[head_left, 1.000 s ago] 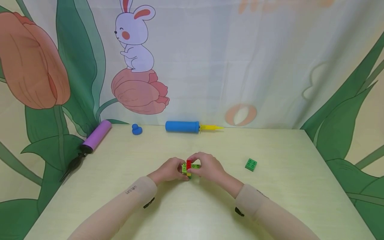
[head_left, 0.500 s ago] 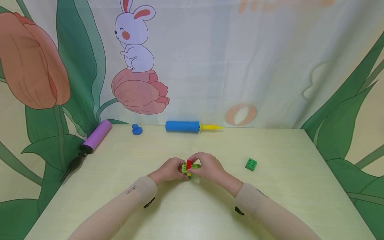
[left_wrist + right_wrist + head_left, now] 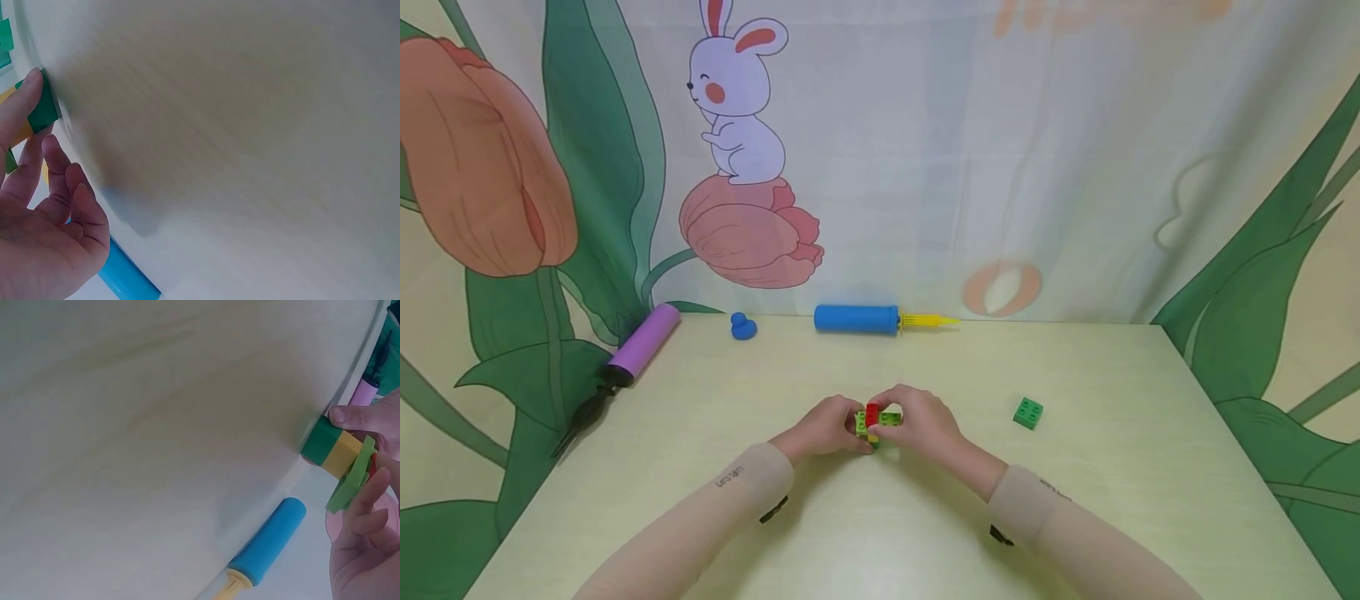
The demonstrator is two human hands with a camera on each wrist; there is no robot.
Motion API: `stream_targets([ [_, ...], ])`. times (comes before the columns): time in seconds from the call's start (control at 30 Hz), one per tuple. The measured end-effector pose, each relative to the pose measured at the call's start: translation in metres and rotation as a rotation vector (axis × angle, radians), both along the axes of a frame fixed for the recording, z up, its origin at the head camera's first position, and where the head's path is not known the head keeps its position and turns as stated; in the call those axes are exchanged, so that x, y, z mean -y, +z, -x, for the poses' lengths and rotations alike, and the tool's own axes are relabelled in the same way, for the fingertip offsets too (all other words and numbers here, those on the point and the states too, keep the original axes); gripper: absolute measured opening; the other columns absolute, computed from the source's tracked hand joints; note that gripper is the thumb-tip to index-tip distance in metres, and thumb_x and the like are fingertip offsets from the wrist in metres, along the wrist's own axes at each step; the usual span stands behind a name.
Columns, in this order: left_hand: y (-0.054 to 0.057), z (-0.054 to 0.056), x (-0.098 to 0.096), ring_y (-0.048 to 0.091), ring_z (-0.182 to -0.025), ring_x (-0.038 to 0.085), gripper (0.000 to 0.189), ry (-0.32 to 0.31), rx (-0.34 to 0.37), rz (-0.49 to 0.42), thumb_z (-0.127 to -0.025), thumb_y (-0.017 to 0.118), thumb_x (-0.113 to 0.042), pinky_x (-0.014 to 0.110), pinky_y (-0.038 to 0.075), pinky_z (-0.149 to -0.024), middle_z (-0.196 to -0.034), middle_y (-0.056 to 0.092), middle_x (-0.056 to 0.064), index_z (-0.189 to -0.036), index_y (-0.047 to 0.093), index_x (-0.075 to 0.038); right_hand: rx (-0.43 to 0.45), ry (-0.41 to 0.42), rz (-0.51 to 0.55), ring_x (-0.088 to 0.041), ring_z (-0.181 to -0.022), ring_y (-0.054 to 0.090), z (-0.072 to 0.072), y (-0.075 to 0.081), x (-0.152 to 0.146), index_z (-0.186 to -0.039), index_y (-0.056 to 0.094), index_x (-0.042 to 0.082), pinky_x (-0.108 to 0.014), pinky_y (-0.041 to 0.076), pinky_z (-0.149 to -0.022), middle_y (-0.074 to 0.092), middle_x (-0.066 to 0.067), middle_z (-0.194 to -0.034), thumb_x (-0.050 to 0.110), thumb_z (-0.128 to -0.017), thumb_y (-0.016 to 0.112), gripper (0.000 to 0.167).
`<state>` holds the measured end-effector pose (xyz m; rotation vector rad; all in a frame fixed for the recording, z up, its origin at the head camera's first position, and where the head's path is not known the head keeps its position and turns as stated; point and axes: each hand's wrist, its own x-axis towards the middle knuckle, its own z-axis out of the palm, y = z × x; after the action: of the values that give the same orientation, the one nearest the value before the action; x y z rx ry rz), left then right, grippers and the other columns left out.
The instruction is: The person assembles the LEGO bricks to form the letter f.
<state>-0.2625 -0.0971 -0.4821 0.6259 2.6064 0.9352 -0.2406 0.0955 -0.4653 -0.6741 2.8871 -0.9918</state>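
At the middle of the table, a small stack of toy building bricks is between both hands. From the bottom up, the right wrist view shows a dark green brick (image 3: 321, 440), a yellow brick (image 3: 342, 454) and a thin light green plate brick (image 3: 351, 478). A red brick (image 3: 872, 412) sits crosswise on top. My left hand (image 3: 829, 425) grips the stack low from the left, its thumb against the dark green brick. With thumb and finger, my right hand (image 3: 925, 422) pinches the red brick from the right. Fingers partly hide the stack.
A loose green brick (image 3: 1027, 413) lies to the right of the hands. Along the back edge are a blue hand pump (image 3: 856, 319) with a yellow nozzle and a small blue duck-shaped toy (image 3: 743, 327). A purple pump (image 3: 644, 341) lies at the left edge, before a printed curtain (image 3: 1045, 150).
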Motion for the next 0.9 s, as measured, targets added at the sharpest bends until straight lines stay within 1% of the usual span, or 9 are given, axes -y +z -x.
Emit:
stream_targets([
  [0.17, 0.001, -0.001, -0.001, 0.043, -0.056, 0.014, 0.025, -0.013, 0.0, -0.015, -0.073, 0.086, -0.02, 0.027, 0.035, -0.054, -0.058, 0.048, -0.001, -0.079, 0.063, -0.011, 0.037, -0.009, 0.063, -0.01, -0.048, 0.046, -0.003, -0.002, -0.004, -0.11, 0.071, 0.02, -0.024, 0.038, -0.044, 0.066, 0.006, -0.106, 0.031, -0.079, 0.081, 0.034],
  [0.3, 0.001, -0.002, -0.002, 0.043, -0.057, 0.013, 0.025, -0.02, 0.0, -0.011, -0.073, 0.086, -0.021, 0.027, 0.035, -0.055, -0.059, 0.048, -0.001, -0.082, 0.065, -0.011, 0.052, -0.009, 0.073, -0.01, -0.046, 0.048, -0.003, -0.003, -0.007, -0.109, 0.071, 0.019, -0.026, 0.041, -0.044, 0.065, 0.004, -0.107, 0.03, -0.079, 0.081, 0.034],
  [0.33, 0.002, -0.001, -0.002, 0.044, -0.057, 0.014, 0.025, -0.019, -0.005, -0.007, -0.073, 0.086, -0.021, 0.027, 0.036, -0.055, -0.059, 0.048, -0.001, -0.082, 0.065, -0.012, 0.043, -0.002, 0.061, -0.011, -0.048, 0.05, -0.002, -0.003, -0.007, -0.109, 0.071, 0.019, -0.026, 0.043, -0.045, 0.065, 0.004, -0.107, 0.03, -0.079, 0.081, 0.034],
  [0.43, 0.002, 0.0, -0.001, 0.044, -0.058, 0.015, 0.025, -0.012, -0.003, 0.004, -0.073, 0.086, -0.021, 0.028, 0.036, -0.056, -0.059, 0.048, 0.0, -0.082, 0.065, -0.012, -0.003, 0.027, -0.001, -0.01, -0.062, 0.056, 0.0, 0.0, -0.005, -0.107, 0.071, 0.018, -0.025, 0.046, -0.054, 0.065, 0.005, -0.104, 0.032, -0.079, 0.081, 0.033],
  [0.57, 0.002, 0.002, 0.0, 0.044, -0.058, 0.015, 0.025, -0.004, 0.005, 0.013, -0.073, 0.086, -0.022, 0.028, 0.036, -0.056, -0.059, 0.049, 0.0, -0.081, 0.065, -0.012, -0.062, 0.067, -0.125, -0.009, -0.077, 0.057, 0.003, 0.009, 0.0, -0.103, 0.072, 0.017, -0.024, 0.046, -0.061, 0.064, 0.007, -0.095, 0.032, -0.078, 0.081, 0.03],
  [0.67, 0.001, 0.002, 0.0, 0.043, -0.058, 0.014, 0.025, -0.007, 0.005, 0.014, -0.073, 0.086, -0.022, 0.028, 0.036, -0.056, -0.059, 0.048, 0.0, -0.081, 0.065, -0.012, -0.077, 0.09, -0.21, -0.01, -0.074, 0.055, 0.004, 0.017, 0.004, -0.102, 0.073, 0.015, -0.024, 0.044, -0.057, 0.064, 0.006, -0.093, 0.033, -0.078, 0.082, 0.031],
  [0.77, 0.001, 0.002, 0.0, 0.043, -0.058, 0.014, 0.024, -0.012, 0.007, 0.01, -0.073, 0.086, -0.021, 0.028, 0.035, -0.056, -0.059, 0.048, 0.0, -0.082, 0.066, -0.012, -0.086, 0.099, -0.268, -0.011, -0.071, 0.052, 0.003, 0.024, 0.007, -0.102, 0.074, 0.015, -0.024, 0.043, -0.054, 0.064, 0.004, -0.093, 0.035, -0.078, 0.081, 0.032],
  [0.83, 0.0, 0.002, 0.0, 0.044, -0.059, 0.014, 0.023, -0.015, 0.008, 0.007, -0.073, 0.086, -0.02, 0.028, 0.035, -0.056, -0.06, 0.048, 0.0, -0.084, 0.067, -0.012, -0.088, 0.099, -0.282, -0.011, -0.069, 0.052, 0.003, 0.026, 0.009, -0.1, 0.074, 0.015, -0.024, 0.042, -0.052, 0.064, 0.003, -0.092, 0.036, -0.078, 0.081, 0.031],
  [0.9, 0.0, 0.002, 0.0, 0.044, -0.06, 0.015, 0.023, -0.015, 0.009, 0.004, -0.073, 0.086, -0.02, 0.028, 0.035, -0.056, -0.061, 0.049, 0.0, -0.085, 0.067, -0.012, -0.077, 0.093, -0.269, -0.011, -0.068, 0.052, 0.003, 0.027, 0.009, -0.099, 0.074, 0.016, -0.024, 0.042, -0.051, 0.065, 0.004, -0.091, 0.035, -0.078, 0.081, 0.03],
])
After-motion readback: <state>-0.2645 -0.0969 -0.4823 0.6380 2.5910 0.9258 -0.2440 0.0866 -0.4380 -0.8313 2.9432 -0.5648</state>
